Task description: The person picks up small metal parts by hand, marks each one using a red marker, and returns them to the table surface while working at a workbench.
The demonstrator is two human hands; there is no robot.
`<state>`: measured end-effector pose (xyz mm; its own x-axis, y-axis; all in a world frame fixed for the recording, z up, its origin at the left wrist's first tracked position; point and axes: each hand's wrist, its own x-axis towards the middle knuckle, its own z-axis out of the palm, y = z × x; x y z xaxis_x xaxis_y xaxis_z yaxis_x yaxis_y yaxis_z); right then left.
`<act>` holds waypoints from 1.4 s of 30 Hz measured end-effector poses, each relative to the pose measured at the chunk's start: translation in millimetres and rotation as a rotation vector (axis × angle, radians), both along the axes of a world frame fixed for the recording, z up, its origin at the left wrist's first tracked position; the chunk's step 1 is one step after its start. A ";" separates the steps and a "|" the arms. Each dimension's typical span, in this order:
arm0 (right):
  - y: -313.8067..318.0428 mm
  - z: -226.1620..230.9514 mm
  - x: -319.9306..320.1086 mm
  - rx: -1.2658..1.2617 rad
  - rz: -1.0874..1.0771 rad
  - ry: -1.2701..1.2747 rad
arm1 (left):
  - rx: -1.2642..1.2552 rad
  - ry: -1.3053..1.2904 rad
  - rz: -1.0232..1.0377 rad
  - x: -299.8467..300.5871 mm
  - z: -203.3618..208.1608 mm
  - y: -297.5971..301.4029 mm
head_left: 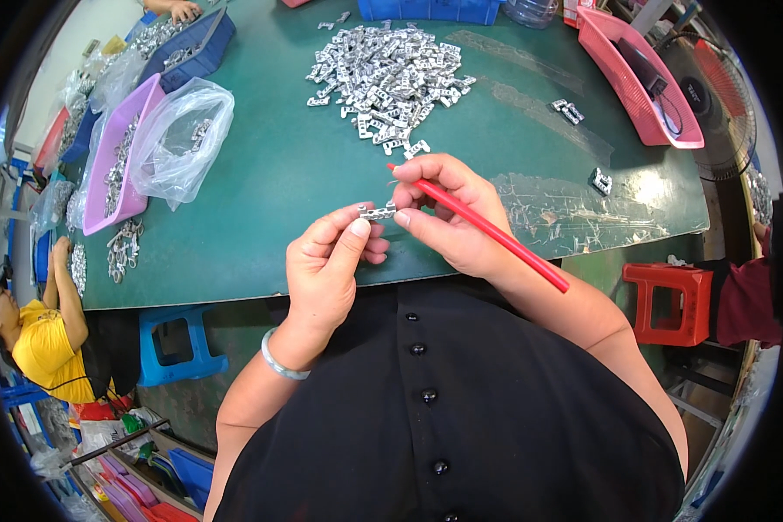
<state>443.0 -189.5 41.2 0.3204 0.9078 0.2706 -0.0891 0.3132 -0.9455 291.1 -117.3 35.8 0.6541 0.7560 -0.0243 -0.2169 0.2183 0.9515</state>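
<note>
My left hand (322, 265) pinches a small silver metal part (377, 213) between thumb and forefinger, just above the near side of the green table. My right hand (465, 217) holds a long red pen-like rod (505, 237), which lies slantwise across the fingers with its thin end up by the forefinger and its thick end over my forearm. The right thumb and fingers also reach the right end of the metal part; whether they grip it is hard to see. Beyond both hands spreads a heap of similar metal parts (391, 78).
Pink basket (679, 130) and fan (709, 96) stand at the right. A purple basket (104, 196), a clear plastic bag (187, 165) and a blue bin (209, 52) stand at the left. A person in yellow (48, 348) works left. Blue stool (178, 348), red stool (665, 304).
</note>
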 end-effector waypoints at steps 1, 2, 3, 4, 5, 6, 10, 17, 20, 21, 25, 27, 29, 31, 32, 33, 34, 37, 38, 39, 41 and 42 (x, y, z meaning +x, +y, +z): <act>0.1 -0.3 -0.5 0.000 0.000 0.000 | 0.027 -0.009 0.026 1.1 -0.2 -0.4; 0.4 -1.0 -1.1 0.029 -0.030 -0.073 | 0.055 -0.017 0.052 2.2 -0.4 -0.9; -0.2 -1.4 -1.9 0.058 -0.061 -0.146 | 0.054 -0.017 0.051 2.8 -0.3 -2.3; -1.1 -0.8 -2.6 0.057 -0.062 -0.146 | 0.091 -0.024 0.054 3.3 0.0 -3.9; -2.1 0.2 -3.3 0.075 -0.093 -0.236 | 0.127 -0.031 0.057 3.9 0.0 -5.3; -2.4 1.0 -4.1 0.094 -0.123 -0.326 | 0.128 -0.031 0.058 4.5 -0.5 -6.0; -0.9 0.9 -9.4 0.143 -0.166 -0.378 | 0.084 -0.151 -0.020 5.6 -3.8 -5.1; 3.0 2.8 -8.3 0.219 -0.178 -0.514 | -0.251 -0.183 -0.137 5.3 -2.3 1.2; 2.3 1.5 -7.5 0.214 -0.164 -0.520 | -0.280 -0.210 -0.219 3.7 -4.7 4.3; 2.0 1.8 -8.0 0.214 -0.164 -0.520 | -0.296 -0.218 -0.262 3.0 -5.8 5.1; 1.1 2.6 -8.6 0.224 -0.152 -0.508 | -0.295 -0.271 -0.326 2.6 -12.9 9.1; 0.8 2.0 -7.3 0.236 -0.137 -0.486 | -0.319 -0.350 -0.401 2.7 -14.4 12.4; 0.5 0.7 -5.1 0.253 -0.179 -0.425 | -0.353 -0.380 -0.414 1.5 -17.0 16.8; -1.5 -1.0 -2.0 0.224 -0.180 -0.377 | -0.419 -0.416 -0.430 1.6 -14.3 16.8; -2.5 -1.4 -0.5 0.195 -0.182 -0.329 | -0.419 -0.417 -0.430 1.7 -14.5 17.4; -3.6 -1.0 0.5 0.189 -0.179 -0.328 | -0.436 -0.429 -0.446 1.2 -14.5 18.2; -4.2 -1.2 0.9 0.190 -0.179 -0.328 | -0.454 -0.440 -0.461 0.9 -14.5 18.6; -5.6 -1.7 0.9 0.163 -0.175 -0.303 | -0.489 -0.439 -0.458 0.2 -15.1 18.2; -6.0 -1.0 0.8 0.159 -0.170 -0.305 | -0.488 -0.439 -0.459 -0.2 -15.8 18.7; -6.3 -0.7 0.7 0.155 -0.165 -0.307 | -0.501 -0.443 -0.460 -0.8 -16.9 19.3; -6.6 -1.6 0.7 0.156 -0.167 -0.305 | -0.513 -0.448 -0.462 -1.1 -17.3 19.7; -6.5 -1.9 0.7 0.155 -0.168 -0.304 | -0.520 -0.447 -0.459 -1.1 -17.2 19.8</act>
